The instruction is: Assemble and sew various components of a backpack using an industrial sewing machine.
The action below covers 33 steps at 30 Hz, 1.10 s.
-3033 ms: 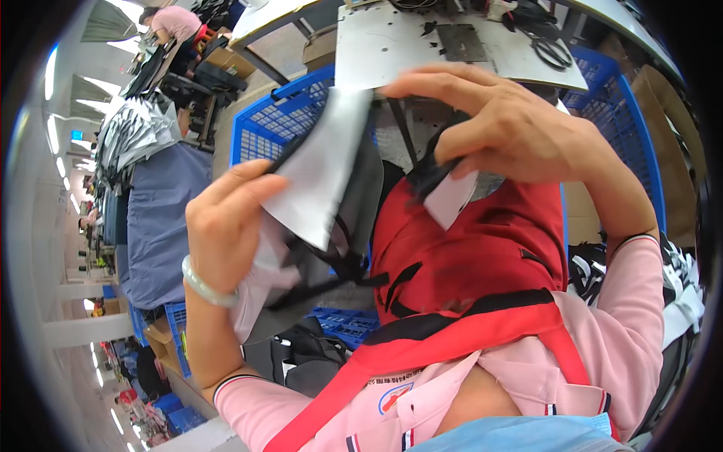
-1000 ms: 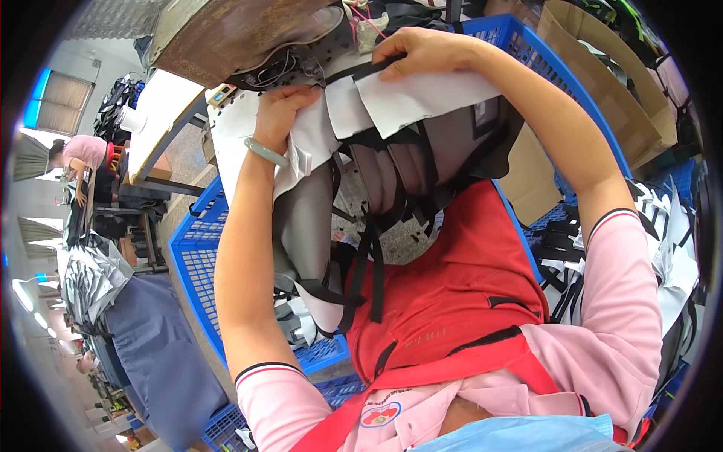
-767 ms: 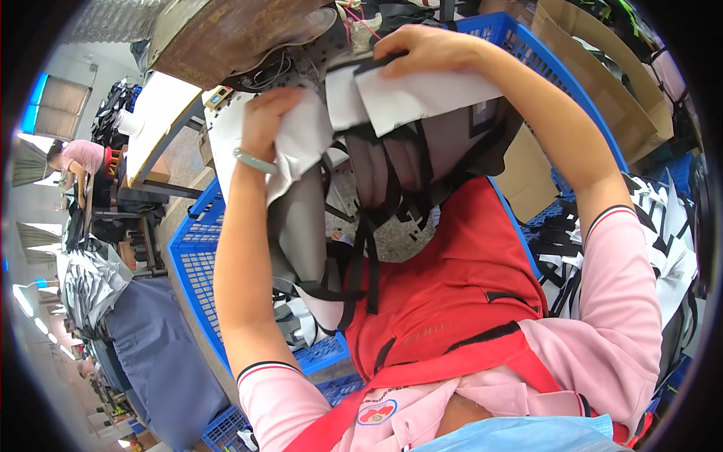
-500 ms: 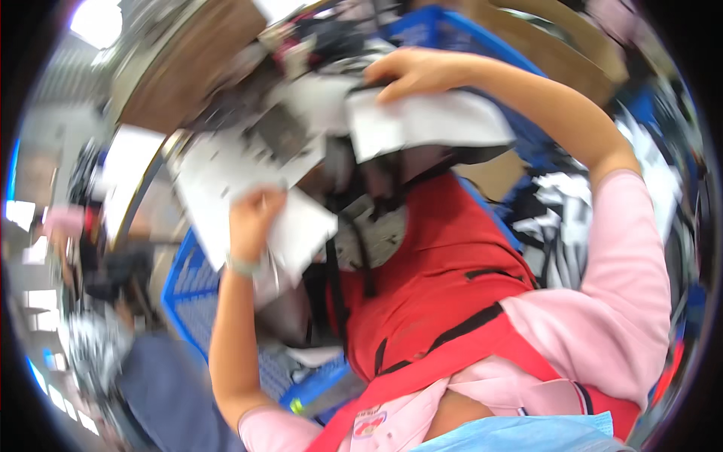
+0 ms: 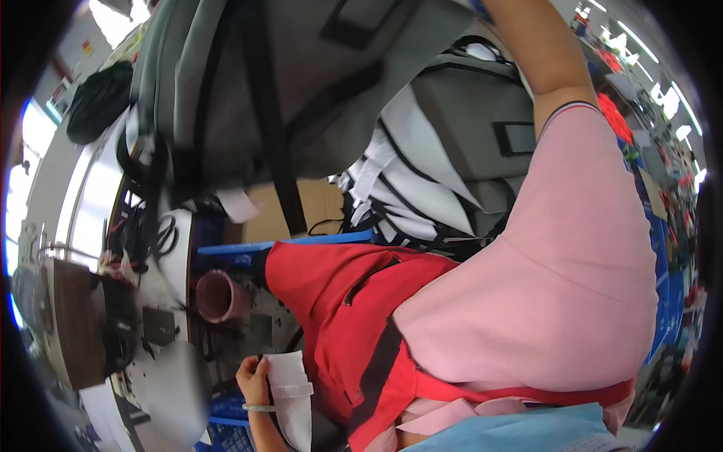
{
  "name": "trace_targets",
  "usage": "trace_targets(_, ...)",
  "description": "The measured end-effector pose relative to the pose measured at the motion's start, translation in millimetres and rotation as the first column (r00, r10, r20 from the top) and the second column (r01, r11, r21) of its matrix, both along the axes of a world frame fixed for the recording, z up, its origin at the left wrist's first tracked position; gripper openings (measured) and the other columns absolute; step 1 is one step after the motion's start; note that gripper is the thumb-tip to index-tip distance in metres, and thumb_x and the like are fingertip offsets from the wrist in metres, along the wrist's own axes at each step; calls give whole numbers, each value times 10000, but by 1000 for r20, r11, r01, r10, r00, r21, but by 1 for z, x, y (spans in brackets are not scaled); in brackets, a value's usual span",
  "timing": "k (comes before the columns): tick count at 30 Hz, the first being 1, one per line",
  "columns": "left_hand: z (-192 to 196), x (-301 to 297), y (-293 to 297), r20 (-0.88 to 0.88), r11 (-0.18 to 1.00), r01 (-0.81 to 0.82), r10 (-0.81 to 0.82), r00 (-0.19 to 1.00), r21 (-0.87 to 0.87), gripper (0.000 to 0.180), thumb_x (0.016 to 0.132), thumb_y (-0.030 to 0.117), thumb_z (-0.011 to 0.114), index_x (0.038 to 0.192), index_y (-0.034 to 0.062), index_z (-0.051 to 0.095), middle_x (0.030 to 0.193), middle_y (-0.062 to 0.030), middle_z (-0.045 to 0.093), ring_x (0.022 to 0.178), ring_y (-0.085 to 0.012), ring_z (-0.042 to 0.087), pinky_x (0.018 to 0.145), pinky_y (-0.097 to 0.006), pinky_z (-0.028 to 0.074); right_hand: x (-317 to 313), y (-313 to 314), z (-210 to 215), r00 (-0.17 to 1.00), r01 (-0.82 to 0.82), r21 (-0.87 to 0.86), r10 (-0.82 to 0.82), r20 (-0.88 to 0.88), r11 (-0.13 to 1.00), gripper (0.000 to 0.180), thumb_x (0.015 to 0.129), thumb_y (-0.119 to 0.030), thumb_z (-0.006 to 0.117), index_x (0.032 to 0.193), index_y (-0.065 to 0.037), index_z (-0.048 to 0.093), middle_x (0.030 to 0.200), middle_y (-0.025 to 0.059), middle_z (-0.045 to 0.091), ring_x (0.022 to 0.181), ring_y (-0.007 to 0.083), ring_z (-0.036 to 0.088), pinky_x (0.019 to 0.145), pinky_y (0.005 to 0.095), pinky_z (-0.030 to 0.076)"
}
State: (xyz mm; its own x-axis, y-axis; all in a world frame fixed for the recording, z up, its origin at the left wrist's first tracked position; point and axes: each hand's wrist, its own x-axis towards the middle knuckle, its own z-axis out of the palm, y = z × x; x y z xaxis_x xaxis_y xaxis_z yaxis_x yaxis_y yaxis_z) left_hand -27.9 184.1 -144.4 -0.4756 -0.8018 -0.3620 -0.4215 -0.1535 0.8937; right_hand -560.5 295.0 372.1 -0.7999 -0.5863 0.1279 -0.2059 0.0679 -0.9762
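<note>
At the lower left my left hand [image 5: 253, 378] is closed, pinching the edge of a white fabric piece [image 5: 291, 371] with a pale strip across it. The piece hangs down beside my red apron. My right arm [image 5: 544, 49] reaches up past the top edge, so the right hand is out of sight. Next to that arm, a large grey bag [image 5: 324, 83] with black straps fills the upper part, smeared by motion; what holds it is hidden. Behind it lies a pile of grey bag panels [image 5: 471, 113] and white, black-edged panels [image 5: 429, 143].
A pink bucket [image 5: 215, 297] stands left of my knees. Further left is a white worktable [image 5: 166, 301] with a machine [image 5: 113, 320] and loose black straps. A cardboard box [image 5: 320, 207] and a blue crate rim [image 5: 331, 239] lie beyond my lap. More blue crates [image 5: 663, 301] stand far right.
My view has swung to the right. My right arm has gone from the white pieces on the worktable up past the top edge. A grey bag now fills the upper part; my left hand is lower.
</note>
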Motion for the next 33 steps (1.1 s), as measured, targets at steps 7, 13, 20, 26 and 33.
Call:
trace_targets(7, 2, 4, -24, 32, 998, -33, 31, 999, 58, 109, 800, 84, 714, 842, 18, 639, 724, 23, 601, 634, -54, 519, 580, -200, 405, -229, 249, -61, 775, 330, 66, -231, -588, 942, 306, 883, -242, 618, 1045, 18, 626, 888, 97, 654, 747, 161, 612, 657, 335, 502)
trace_targets(13, -5, -16, -32, 25, 993, 1, -4, 1000, 114, 123, 792, 101, 725, 853, 35, 641, 717, 25, 599, 615, -55, 518, 560, -202, 399, -281, 343, -185, 790, 598, 801, 181, -585, -19, 720, 817, -536, 631, 1377, -126, 439, 1220, 123, 590, 941, 210, 610, 700, 393, 565)
trace_targets(20, 26, 1, -12, 69, 975, -206, 200, 977, 87, 125, 810, 162, 716, 833, 74, 631, 663, 52, 567, 474, -18, 431, 396, -183, 274, -157, 169, -232, 918, -142, 989, 378, 116, 41, 994, 800, -536, 649, 1496, -312, -24, 1487, 190, 280, 1210, 393, 474, 831, 567, 514)
trace_targets(26, 12, 6, 6, 4, 949, -307, 307, 952, 79, 135, 809, 168, 719, 860, 71, 640, 631, 77, 522, 472, -7, 382, 408, -186, 248, -139, 138, -333, 787, 223, 975, 595, -166, -23, 1200, 738, -543, 702, 1475, -144, -157, 1431, 273, 331, 1256, 421, 424, 1001, 442, 409)
trace_targets(33, 17, 24, 3, -284, 877, -396, 466, 838, 270, 152, 833, 115, 687, 941, 55, 597, 686, 68, 537, 467, 2, 381, 397, -167, 261, -161, 131, -289, 895, -65, 996, 437, 84, -58, 1073, 838, -342, 666, 1461, -191, -195, 1251, 271, 535, 1053, 426, 584, 858, 510, 532)
